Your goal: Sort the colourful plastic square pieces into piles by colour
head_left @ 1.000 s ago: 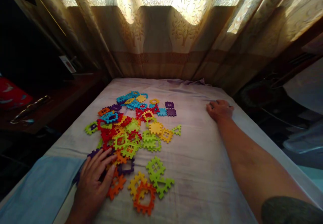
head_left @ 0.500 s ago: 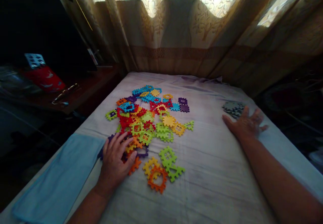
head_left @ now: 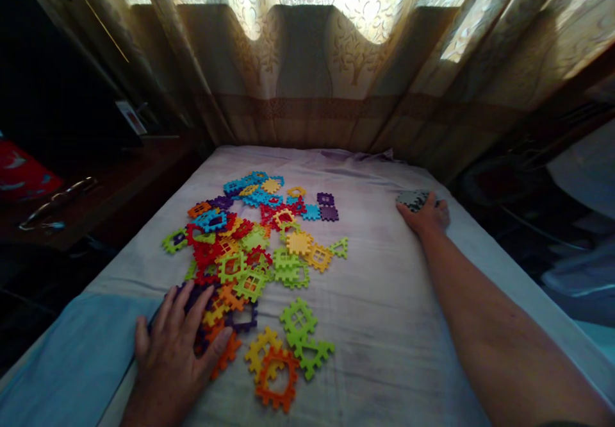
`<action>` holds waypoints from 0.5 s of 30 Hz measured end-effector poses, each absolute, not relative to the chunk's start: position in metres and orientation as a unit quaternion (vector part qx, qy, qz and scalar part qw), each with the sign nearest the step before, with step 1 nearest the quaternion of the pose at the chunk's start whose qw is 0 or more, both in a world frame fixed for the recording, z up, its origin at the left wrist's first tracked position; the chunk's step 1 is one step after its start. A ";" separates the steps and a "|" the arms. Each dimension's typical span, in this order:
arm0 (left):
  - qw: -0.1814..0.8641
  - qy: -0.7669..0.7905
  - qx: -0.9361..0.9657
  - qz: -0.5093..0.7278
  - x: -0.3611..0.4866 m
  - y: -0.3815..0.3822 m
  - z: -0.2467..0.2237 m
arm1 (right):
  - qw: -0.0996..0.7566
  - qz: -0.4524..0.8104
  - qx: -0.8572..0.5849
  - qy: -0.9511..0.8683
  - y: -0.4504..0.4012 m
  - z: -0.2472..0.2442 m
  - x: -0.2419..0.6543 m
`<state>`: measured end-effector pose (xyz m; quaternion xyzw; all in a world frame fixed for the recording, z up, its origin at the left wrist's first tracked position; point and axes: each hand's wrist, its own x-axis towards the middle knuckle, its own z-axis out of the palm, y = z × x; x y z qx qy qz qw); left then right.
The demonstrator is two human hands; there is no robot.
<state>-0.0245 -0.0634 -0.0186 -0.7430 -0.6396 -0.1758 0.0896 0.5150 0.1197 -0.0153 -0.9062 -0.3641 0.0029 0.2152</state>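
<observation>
My left hand (head_left: 175, 343) rests palm down with spread fingers on the near left part of a heap of colourful interlocking plastic pieces (head_left: 250, 241). Dark purple and orange pieces lie under and beside its fingers. Over at the right side of the bed, my right hand (head_left: 427, 215) has its thumb and fingers around a small pile of grey interlocking pieces (head_left: 412, 199). The pile still appears low on the sheet, and some fingertips are hidden. Nearer to me lie an orange piece (head_left: 277, 401), a yellow piece (head_left: 254, 354) and green pieces (head_left: 310, 353), apart from the main heap.
A pale sheet (head_left: 375, 324) covers the bed, with a folded light blue cloth (head_left: 67, 356) along its left side. Patterned curtains (head_left: 307, 74) hang at the far end. A dark wooden table (head_left: 110, 183) at left holds glasses (head_left: 57, 202) and a red item (head_left: 24, 170).
My right hand, spread beside the grey pile before, has closed in around it. My left hand stays on the heap. The view has shifted to the right.
</observation>
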 end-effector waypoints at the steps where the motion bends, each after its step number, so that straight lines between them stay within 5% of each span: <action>1: 0.084 -0.639 -0.745 -0.170 -0.025 -0.063 -0.019 | 0.217 0.004 -0.905 -0.366 0.119 -0.014 0.514; 15: 0.002 -0.665 -0.728 -0.168 -0.003 -0.063 -0.005 | 0.303 -0.102 -0.834 -0.449 0.058 -0.016 0.450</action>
